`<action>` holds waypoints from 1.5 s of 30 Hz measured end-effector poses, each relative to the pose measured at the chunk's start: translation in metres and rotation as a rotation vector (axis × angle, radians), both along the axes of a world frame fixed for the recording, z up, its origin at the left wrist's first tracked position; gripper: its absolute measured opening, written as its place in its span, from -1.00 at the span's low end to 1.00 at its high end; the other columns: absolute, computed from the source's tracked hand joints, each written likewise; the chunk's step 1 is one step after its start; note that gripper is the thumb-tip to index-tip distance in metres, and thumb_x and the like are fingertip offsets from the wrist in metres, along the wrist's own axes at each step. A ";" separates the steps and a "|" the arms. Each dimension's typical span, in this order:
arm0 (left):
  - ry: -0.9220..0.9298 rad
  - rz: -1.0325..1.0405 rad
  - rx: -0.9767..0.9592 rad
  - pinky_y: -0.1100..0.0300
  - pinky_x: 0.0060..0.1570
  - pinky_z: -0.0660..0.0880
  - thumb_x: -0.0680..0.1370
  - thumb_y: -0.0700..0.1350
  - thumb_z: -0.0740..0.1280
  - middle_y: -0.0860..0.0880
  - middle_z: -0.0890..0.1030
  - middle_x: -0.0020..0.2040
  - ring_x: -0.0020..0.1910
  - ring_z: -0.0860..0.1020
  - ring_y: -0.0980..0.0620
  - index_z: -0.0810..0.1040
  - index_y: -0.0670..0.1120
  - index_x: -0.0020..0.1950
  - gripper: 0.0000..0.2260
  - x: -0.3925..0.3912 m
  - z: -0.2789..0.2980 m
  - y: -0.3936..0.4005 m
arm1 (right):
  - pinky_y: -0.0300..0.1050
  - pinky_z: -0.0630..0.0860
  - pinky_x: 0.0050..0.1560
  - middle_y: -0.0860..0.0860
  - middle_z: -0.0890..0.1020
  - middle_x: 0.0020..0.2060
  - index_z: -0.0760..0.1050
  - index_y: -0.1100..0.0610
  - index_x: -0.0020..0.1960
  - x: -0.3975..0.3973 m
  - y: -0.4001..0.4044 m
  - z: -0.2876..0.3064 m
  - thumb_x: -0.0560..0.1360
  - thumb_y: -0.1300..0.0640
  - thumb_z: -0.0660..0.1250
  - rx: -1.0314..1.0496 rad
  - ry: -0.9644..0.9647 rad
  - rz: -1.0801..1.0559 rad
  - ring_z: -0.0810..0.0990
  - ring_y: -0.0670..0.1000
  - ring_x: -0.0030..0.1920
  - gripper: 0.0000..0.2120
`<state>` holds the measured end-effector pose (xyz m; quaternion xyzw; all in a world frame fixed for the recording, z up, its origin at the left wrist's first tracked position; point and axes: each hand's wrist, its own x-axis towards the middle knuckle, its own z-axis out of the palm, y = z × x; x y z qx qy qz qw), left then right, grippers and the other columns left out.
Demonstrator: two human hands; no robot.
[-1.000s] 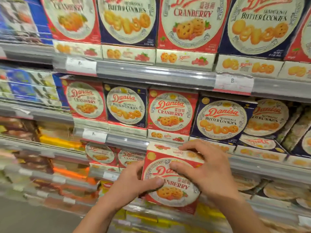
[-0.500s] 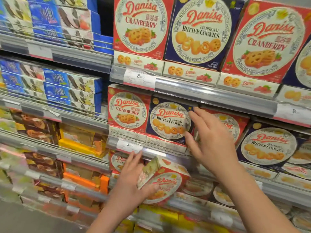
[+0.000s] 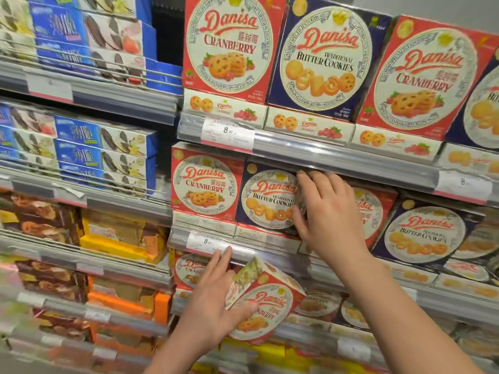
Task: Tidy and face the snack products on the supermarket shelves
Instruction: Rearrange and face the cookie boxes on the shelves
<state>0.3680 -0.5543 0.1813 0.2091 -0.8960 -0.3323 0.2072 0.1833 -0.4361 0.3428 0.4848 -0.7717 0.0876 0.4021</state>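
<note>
My left hand (image 3: 216,300) holds a red Danisa cranberry box (image 3: 266,303) tilted in front of the lower shelf, thumb across its round label, fingers along its left side. My right hand (image 3: 328,214) lies with straight fingers on the right edge of a blue Danisa butter cookies box (image 3: 266,201) on the middle shelf. It covers part of the red cranberry box (image 3: 374,211) behind it. To the left of the blue box stands another red cranberry box (image 3: 205,187).
Large Danisa boxes (image 3: 321,55) line the top shelf above a price rail (image 3: 337,155). A blue butter cookies box (image 3: 424,233) stands to the right. Blue sandwich biscuit cartons (image 3: 105,147) and brown and orange packs (image 3: 121,238) fill the left bay.
One second ago both hands held the cranberry box. My right hand let go and rose to the blue butter cookies box; the left hand keeps the box, now tilted. The view shifted left.
</note>
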 end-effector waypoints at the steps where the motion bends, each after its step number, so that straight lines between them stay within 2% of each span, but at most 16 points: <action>1: -0.002 -0.004 0.004 -0.02 0.60 0.05 0.30 0.67 0.06 0.37 -0.23 0.60 0.54 -0.35 0.36 0.46 0.18 0.46 -0.10 0.000 0.001 0.000 | 0.23 0.43 0.32 0.20 0.53 0.28 0.40 0.23 0.47 0.000 0.000 0.000 0.52 0.02 0.37 -0.006 -0.006 0.007 0.46 0.26 0.28 -0.42; 5: 0.006 -0.039 0.042 -0.05 0.60 0.06 0.30 0.67 0.10 0.39 -0.22 0.60 0.54 -0.33 0.37 0.49 0.19 0.42 -0.14 0.003 0.007 0.001 | 0.19 0.47 0.28 0.23 0.49 0.27 0.44 0.26 0.43 0.002 0.005 -0.001 0.48 0.08 0.46 -0.060 -0.027 0.096 0.45 0.25 0.28 -0.43; 10: 0.080 -0.098 0.198 -0.07 0.58 0.03 0.37 0.50 0.38 0.49 -0.14 0.57 0.55 -0.25 0.40 0.59 0.28 0.28 -0.43 0.011 0.013 0.002 | 0.14 0.50 0.30 0.19 0.52 0.33 0.50 0.18 0.31 0.005 0.015 -0.002 0.50 0.13 0.48 -0.067 -0.039 0.195 0.49 0.22 0.33 -0.59; 15: 0.153 -0.108 0.314 -0.14 0.56 0.16 0.32 0.46 0.47 0.55 -0.05 0.53 0.55 -0.14 0.44 0.55 0.39 0.30 -0.43 0.024 0.025 0.012 | 0.01 0.56 -0.04 0.09 0.60 0.15 0.57 0.15 0.14 0.009 0.032 0.004 0.49 0.20 0.48 -0.088 -0.026 0.357 0.54 0.14 0.13 -0.76; 20: 0.308 -0.048 0.267 -0.23 0.52 0.21 0.28 0.48 0.47 0.48 -0.03 0.57 0.59 -0.06 0.36 0.64 0.37 0.19 -0.48 0.037 0.045 0.027 | -0.12 0.52 0.03 -0.07 0.57 0.13 0.54 0.05 0.15 0.006 0.064 0.007 0.48 0.03 0.47 -0.008 -0.207 0.480 0.52 0.00 0.12 -0.72; 22: 0.351 -0.061 0.276 -0.11 0.52 0.18 0.23 0.49 0.48 0.50 0.00 0.56 0.57 -0.04 0.40 0.65 0.39 0.16 -0.46 0.038 0.051 0.033 | -0.12 0.54 0.05 -0.15 0.57 0.09 0.54 -0.01 0.14 0.004 0.071 0.007 0.47 -0.05 0.46 0.060 -0.355 0.520 0.53 -0.07 0.11 -0.71; 24: 0.366 -0.074 0.294 0.14 0.47 0.18 0.16 0.53 0.48 0.53 0.07 0.53 0.54 0.01 0.45 0.64 0.42 0.14 -0.43 0.036 0.055 0.040 | -0.10 0.57 0.06 -0.21 0.58 0.08 0.54 -0.08 0.13 0.004 0.072 0.000 0.45 -0.09 0.49 0.129 -0.496 0.530 0.54 -0.14 0.11 -0.70; 27: 0.406 -0.111 0.325 0.51 0.24 0.34 0.19 0.49 0.51 0.36 0.30 0.53 0.48 0.22 0.43 0.70 0.29 0.14 -0.42 0.028 0.056 0.050 | -0.21 0.58 0.03 -0.28 0.59 0.07 0.53 -0.15 0.06 0.002 0.075 -0.013 0.44 -0.08 0.53 0.119 -0.691 0.530 0.55 -0.19 0.13 -0.74; 29: 0.404 -0.123 0.371 0.38 0.27 0.43 0.24 0.42 0.54 0.27 0.36 0.52 0.48 0.32 0.31 0.72 0.19 0.16 -0.43 0.023 0.048 0.053 | -0.26 0.57 -0.10 -0.28 0.62 0.06 0.56 -0.14 0.02 -0.003 0.079 -0.018 0.44 -0.01 0.55 0.036 -0.847 0.551 0.58 -0.19 0.11 -0.77; 31: 0.375 -0.083 0.393 0.02 0.42 0.42 0.27 0.40 0.54 0.20 0.33 0.55 0.53 0.30 0.18 0.70 0.18 0.19 -0.43 0.018 0.036 0.054 | -0.25 0.57 -0.18 -0.29 0.62 0.07 0.56 -0.15 0.01 -0.005 0.084 -0.023 0.46 0.04 0.54 0.002 -0.942 0.563 0.59 -0.20 0.09 -0.79; 33: 0.343 -0.029 0.408 -0.21 0.47 0.34 0.27 0.42 0.54 0.12 0.26 0.60 0.59 0.22 0.06 0.68 0.21 0.23 -0.41 0.014 0.027 0.056 | -0.22 0.59 -0.14 -0.32 0.61 0.08 0.55 -0.17 0.01 -0.004 0.087 -0.028 0.50 0.04 0.49 -0.013 -0.947 0.563 0.58 -0.21 0.12 -0.82; 35: 0.323 -0.005 0.427 -0.26 0.44 0.36 0.27 0.43 0.54 0.06 0.26 0.59 0.58 0.25 -0.03 0.67 0.21 0.23 -0.40 0.013 0.023 0.057 | -0.22 0.58 0.01 -0.33 0.60 0.11 0.55 -0.17 0.01 -0.002 0.090 -0.028 0.54 -0.01 0.42 -0.057 -0.924 0.569 0.56 -0.22 0.19 -0.91; 38: 0.324 0.027 0.450 -0.13 0.34 0.50 0.25 0.45 0.54 0.07 0.32 0.52 0.50 0.35 0.01 0.68 0.21 0.20 -0.40 0.011 0.025 0.060 | -0.23 0.45 0.19 -0.30 0.59 0.16 0.60 -0.16 0.02 0.001 0.096 -0.023 0.48 -0.22 0.40 -0.025 -0.776 0.589 0.52 -0.21 0.26 -0.80; 41: 0.335 0.053 0.408 0.13 0.24 0.54 0.22 0.47 0.52 0.21 0.33 0.45 0.42 0.39 0.20 0.69 0.24 0.15 -0.42 0.011 0.027 0.063 | -0.23 0.49 0.14 -0.28 0.59 0.14 0.58 -0.15 0.23 0.010 0.096 -0.026 0.45 -0.32 0.38 0.194 -0.621 0.579 0.52 -0.23 0.18 -0.58; 44: 0.315 0.034 0.379 -0.04 0.31 0.53 0.27 0.43 0.54 0.13 0.24 0.54 0.48 0.36 0.08 0.66 0.23 0.24 -0.41 0.010 0.020 0.060 | -0.31 0.44 0.16 -0.30 0.57 0.21 0.45 -0.20 0.38 0.016 0.094 -0.032 0.49 -0.34 0.31 0.309 -0.581 0.560 0.50 -0.27 0.19 -0.50; 45: 0.316 0.016 0.392 -0.01 0.29 0.54 0.29 0.42 0.54 0.14 0.26 0.52 0.47 0.38 0.09 0.66 0.22 0.24 -0.42 0.010 0.020 0.059 | -0.32 0.44 0.17 -0.32 0.56 0.22 0.43 -0.24 0.38 0.017 0.094 -0.031 0.48 -0.34 0.31 0.312 -0.606 0.564 0.49 -0.28 0.21 -0.50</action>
